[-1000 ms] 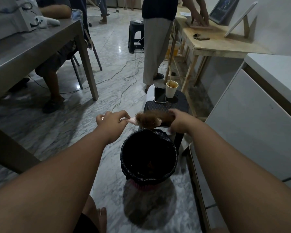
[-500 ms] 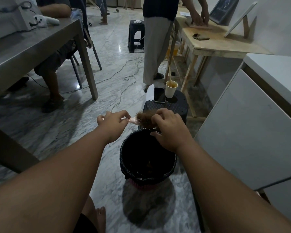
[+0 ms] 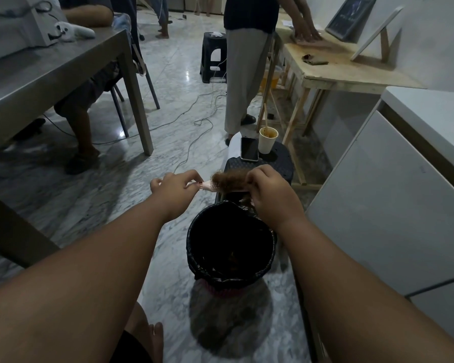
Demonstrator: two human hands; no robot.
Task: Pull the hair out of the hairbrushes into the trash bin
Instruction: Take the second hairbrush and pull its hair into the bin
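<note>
- The brush (image 3: 212, 185) hangs level in the air, just beyond the far rim of the bin (image 3: 194, 247), its head wrapped in a thick brown mat of hair (image 3: 228, 180).
- My left hand (image 3: 174, 188) grips the pale handle, fingers clenched around it; that is my anchor, so I keep it firm and steady.
- My right hand (image 3: 269, 195) sits on the far end of the head, fingers curled and pinching into the hair; a tuft seems to trail under the palm toward the bin, though I cannot tell how much is free.
- To do this well, I judge I should grip the mat close to the bristle roots and peel along the bristles, away from the handle, not tear.
- I'd bring the brush in over the bin mouth first, so loose strands fall inside, not on the floor.
- Some hair seems to lie in the bin, dimly seen.
- Beyond, a stool (image 3: 281, 163) carries a phone (image 3: 249, 148) and a cup (image 3: 267, 140); I keep my elbow clear of them.
</note>
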